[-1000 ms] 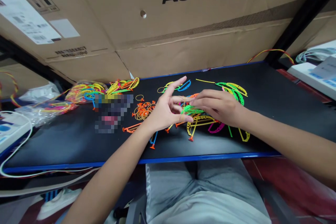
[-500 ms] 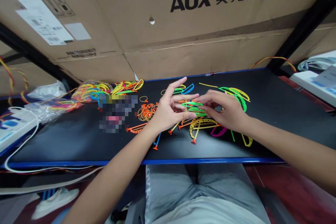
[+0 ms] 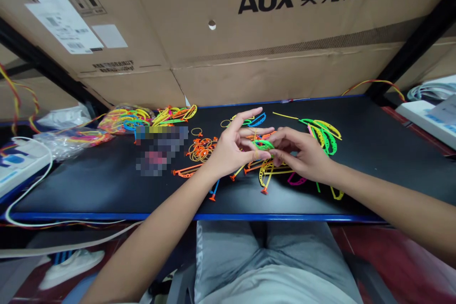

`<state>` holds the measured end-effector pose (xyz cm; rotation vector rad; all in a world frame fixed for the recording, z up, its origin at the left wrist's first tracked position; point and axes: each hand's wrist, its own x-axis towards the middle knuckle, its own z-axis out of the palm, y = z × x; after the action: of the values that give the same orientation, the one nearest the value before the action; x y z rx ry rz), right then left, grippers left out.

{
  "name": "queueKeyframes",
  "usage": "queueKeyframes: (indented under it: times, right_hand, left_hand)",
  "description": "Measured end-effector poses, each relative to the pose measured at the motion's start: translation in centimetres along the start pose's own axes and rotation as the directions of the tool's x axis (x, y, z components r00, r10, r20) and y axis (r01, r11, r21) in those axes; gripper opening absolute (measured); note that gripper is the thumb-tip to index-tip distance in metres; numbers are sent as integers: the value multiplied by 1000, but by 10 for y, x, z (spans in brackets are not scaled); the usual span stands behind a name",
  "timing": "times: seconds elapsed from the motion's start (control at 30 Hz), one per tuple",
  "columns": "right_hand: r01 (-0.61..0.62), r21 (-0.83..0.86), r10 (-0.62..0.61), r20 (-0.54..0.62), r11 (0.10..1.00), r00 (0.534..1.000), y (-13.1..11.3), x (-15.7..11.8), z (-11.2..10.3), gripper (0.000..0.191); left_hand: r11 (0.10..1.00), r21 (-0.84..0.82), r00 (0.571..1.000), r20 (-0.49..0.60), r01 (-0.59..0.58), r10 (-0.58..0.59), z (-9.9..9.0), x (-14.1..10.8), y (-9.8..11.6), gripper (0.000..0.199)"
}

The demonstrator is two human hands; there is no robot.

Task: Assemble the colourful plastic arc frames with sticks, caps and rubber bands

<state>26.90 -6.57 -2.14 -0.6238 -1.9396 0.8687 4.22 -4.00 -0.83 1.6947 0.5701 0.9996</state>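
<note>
Head view: the left hand [image 3: 230, 149] with spread fingers [image 3: 258, 131] and the right hand [image 3: 306, 156] pinch a green plastic strip [image 3: 262, 145] between them, above the black counter [image 3: 89, 185].

The green plastic strip [image 3: 262, 145] and the other neon plastic pieces [image 3: 324, 135] look smooth and glossy, the black tabletop [image 3: 89, 185] has a smooth, faintly shiny finish, the corrugated cardboard carton [image 3: 213, 57] is matt and slightly rough, and the grey cloth trousers [image 3: 228, 251] look soft and matt
</note>
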Motion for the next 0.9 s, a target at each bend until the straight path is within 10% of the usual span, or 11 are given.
queueKeyframes:
  times: [0.9]
  right_hand:
    - [57,-110,-56,18,992,998,3,1,1,5]
  left_hand:
    - [1000,20,1000,11,23,-23,3,0,0,100]
